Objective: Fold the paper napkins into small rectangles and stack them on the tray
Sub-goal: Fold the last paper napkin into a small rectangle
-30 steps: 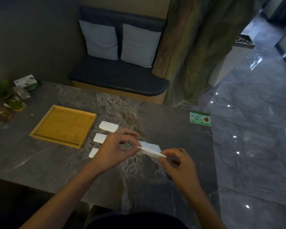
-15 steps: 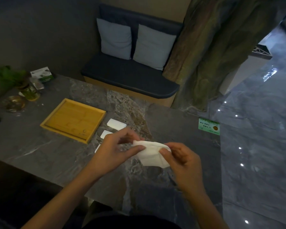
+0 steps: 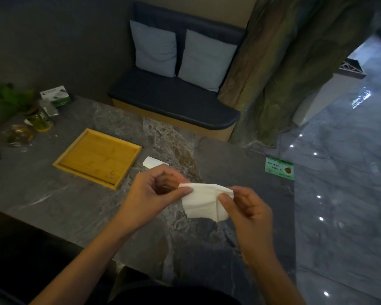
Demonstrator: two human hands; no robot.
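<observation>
A white paper napkin (image 3: 201, 202) hangs in the air above the grey stone table (image 3: 53, 199), loosely spread and creased. My left hand (image 3: 156, 192) pinches its left top corner between thumb and fingers. My right hand (image 3: 244, 210) pinches its right top corner. A square wooden tray (image 3: 98, 158) lies on the table to the left with nothing in it. One small folded white napkin (image 3: 151, 162) lies on the table beside the tray's right edge, partly hidden behind my left hand.
At the table's far left stand a potted plant (image 3: 11, 95), a green and white box (image 3: 56, 95), a glass jar (image 3: 41, 121) and a glass dish (image 3: 20, 134). A green card (image 3: 279, 168) sits near the right edge. A cushioned bench (image 3: 174, 95) lies beyond the table.
The napkin was a flat folded strip between my hands a second ago; now it hangs opened out and wider. The view has shifted, so fewer folded napkins show beside the tray.
</observation>
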